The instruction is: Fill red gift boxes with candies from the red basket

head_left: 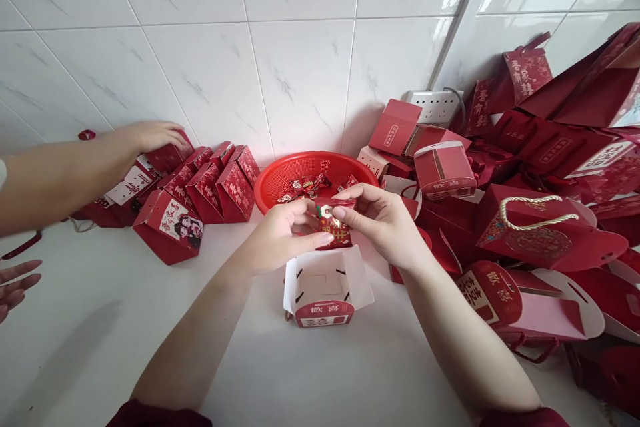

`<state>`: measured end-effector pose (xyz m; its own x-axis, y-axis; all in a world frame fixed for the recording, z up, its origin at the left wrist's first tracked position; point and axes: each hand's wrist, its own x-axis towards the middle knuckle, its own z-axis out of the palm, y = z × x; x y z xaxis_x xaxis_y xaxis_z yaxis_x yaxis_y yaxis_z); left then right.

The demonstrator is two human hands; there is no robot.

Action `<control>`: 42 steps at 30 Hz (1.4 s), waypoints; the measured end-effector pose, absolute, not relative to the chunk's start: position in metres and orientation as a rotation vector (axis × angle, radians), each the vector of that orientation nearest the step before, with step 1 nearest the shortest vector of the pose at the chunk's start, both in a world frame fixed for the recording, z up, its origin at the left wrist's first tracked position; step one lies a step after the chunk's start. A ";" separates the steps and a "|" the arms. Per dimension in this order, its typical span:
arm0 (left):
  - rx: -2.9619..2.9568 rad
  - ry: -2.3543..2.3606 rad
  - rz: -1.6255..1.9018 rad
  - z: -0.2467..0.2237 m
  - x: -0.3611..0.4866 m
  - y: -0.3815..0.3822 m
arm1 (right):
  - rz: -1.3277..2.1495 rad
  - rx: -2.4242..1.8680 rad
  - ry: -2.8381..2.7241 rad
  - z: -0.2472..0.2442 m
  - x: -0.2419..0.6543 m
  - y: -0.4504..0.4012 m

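Between my two hands is a small red wrapped packet (334, 227) with gold print, held above the back edge of an open box (324, 312). My left hand (280, 233) pinches the packet's left side, and my right hand (383, 220) grips its upper right with thumb and fingers. The box stands upright, white inside and red on its front, with its flaps spread; no contents show in it. Just behind my hands sits a red perforated basket (280, 172) holding several small wrapped packets (310, 183).
Closed red gift boxes (237, 183) stand at the left, where another person's hand (160, 135) touches one; that person's other hand (17, 287) is at the left edge. Many red boxes (530, 220) pile up at the right, near a white power strip (435, 107). A tiled wall rises behind.
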<state>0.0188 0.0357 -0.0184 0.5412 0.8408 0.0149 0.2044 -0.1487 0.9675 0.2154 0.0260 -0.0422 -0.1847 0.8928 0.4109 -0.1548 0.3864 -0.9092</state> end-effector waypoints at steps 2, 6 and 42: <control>1.613 0.863 0.725 -0.023 0.024 0.037 | 1.125 -0.693 -1.474 -0.042 0.214 0.026; 1.497 0.781 0.895 -0.031 0.032 0.042 | 1.133 -0.708 -1.518 -0.040 0.214 0.026; 1.430 0.822 0.950 -0.033 0.029 0.046 | 1.121 -0.778 -1.657 -0.036 0.222 0.028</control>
<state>0.0288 0.0464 -0.0328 0.4222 0.9021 0.0892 -0.0409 -0.0793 0.9960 0.2221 0.0278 -0.0363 -0.3414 0.8701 0.3556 -0.0062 0.3762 -0.9265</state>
